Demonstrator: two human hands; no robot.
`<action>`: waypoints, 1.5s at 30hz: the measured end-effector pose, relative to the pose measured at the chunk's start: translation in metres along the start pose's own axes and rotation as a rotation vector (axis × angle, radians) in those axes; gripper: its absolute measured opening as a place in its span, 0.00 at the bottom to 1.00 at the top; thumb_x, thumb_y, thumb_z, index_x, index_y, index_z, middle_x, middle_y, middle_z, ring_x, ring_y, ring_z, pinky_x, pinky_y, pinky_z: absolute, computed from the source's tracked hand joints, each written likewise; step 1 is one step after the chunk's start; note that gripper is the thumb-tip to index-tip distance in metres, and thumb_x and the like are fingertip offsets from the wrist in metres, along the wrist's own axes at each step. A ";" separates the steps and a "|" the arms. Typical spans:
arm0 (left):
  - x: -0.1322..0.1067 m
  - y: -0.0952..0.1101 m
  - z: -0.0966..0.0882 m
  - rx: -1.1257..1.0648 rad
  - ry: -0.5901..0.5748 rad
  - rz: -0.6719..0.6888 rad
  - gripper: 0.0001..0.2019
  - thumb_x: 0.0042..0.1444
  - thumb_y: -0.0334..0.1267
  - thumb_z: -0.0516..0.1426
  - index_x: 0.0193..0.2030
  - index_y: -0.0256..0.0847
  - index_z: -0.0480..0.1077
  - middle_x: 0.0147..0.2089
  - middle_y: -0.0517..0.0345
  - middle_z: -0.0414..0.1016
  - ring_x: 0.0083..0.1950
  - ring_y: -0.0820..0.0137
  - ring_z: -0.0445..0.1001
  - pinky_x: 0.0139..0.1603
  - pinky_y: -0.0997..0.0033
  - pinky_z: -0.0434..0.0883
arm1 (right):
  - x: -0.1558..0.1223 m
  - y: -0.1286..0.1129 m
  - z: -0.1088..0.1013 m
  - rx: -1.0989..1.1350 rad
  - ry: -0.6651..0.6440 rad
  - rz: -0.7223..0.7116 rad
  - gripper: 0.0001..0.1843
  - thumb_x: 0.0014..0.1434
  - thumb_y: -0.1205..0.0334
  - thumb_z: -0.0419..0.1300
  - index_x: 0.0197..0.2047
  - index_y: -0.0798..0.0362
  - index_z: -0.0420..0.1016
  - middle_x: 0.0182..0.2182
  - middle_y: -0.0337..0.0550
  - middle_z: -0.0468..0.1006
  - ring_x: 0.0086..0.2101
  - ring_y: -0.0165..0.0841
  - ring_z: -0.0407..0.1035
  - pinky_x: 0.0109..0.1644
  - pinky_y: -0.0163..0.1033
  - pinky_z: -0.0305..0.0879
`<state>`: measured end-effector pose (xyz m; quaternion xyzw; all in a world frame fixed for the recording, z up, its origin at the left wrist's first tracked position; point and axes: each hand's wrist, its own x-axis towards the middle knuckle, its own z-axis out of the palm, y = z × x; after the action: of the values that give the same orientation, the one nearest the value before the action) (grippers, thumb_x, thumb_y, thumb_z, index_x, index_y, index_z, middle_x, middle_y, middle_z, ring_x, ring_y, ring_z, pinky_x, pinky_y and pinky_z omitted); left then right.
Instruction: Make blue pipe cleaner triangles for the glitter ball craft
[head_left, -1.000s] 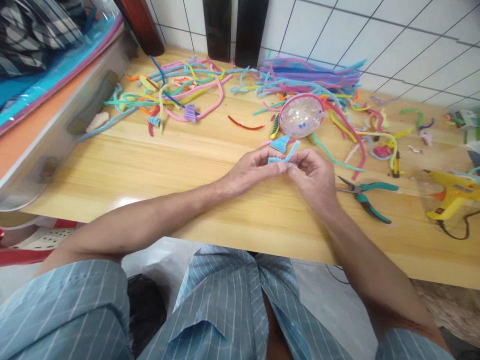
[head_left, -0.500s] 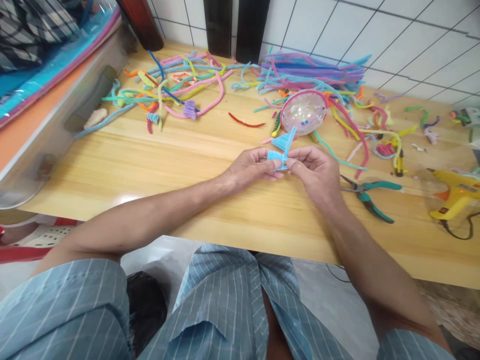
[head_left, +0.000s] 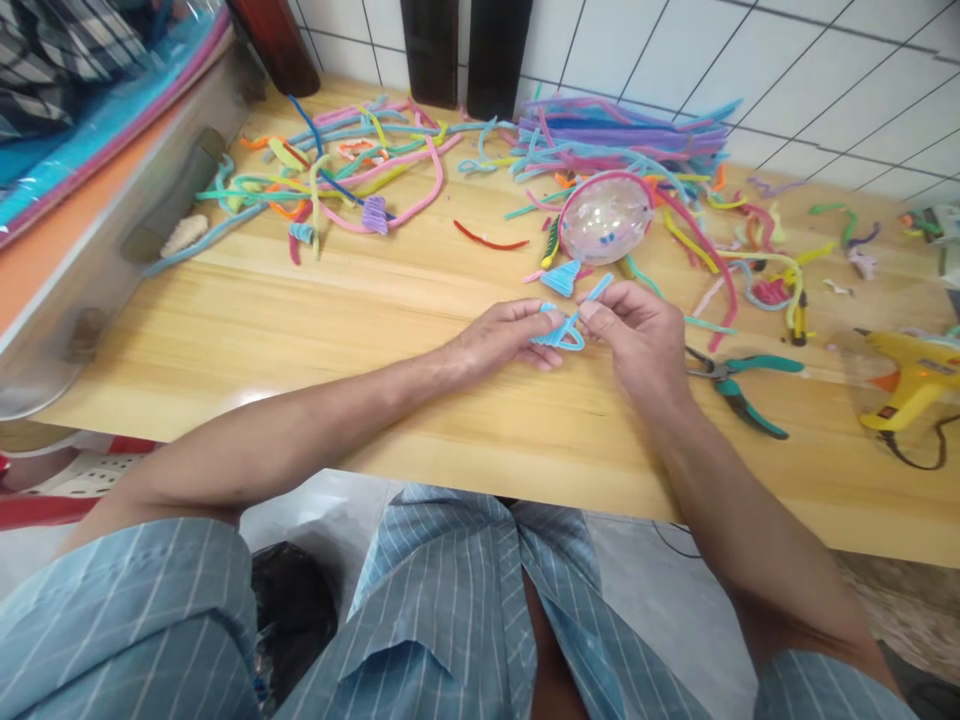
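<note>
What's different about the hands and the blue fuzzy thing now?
The right hand has moved slightly away from the left hand, and the blue fuzzy strip between them now makes a loop. Both hands still hold it. The blue triangle and pliers stayed put.

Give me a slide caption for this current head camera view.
Left hand and right hand holding a looped, light-blue fuzzy stem over a pale wooden table.
</note>
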<state>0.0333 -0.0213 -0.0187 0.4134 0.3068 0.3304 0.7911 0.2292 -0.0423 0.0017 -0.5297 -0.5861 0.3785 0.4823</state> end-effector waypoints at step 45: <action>-0.001 -0.003 -0.004 0.333 -0.002 0.229 0.13 0.65 0.45 0.68 0.41 0.40 0.71 0.35 0.59 0.78 0.35 0.72 0.78 0.34 0.75 0.75 | -0.002 0.000 0.000 0.005 -0.113 0.000 0.13 0.63 0.47 0.74 0.35 0.47 0.83 0.31 0.38 0.82 0.33 0.35 0.77 0.40 0.42 0.77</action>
<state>0.0302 -0.0218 -0.0228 0.5710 0.3073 0.3625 0.6694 0.2293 -0.0441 0.0011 -0.5063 -0.6116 0.4094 0.4495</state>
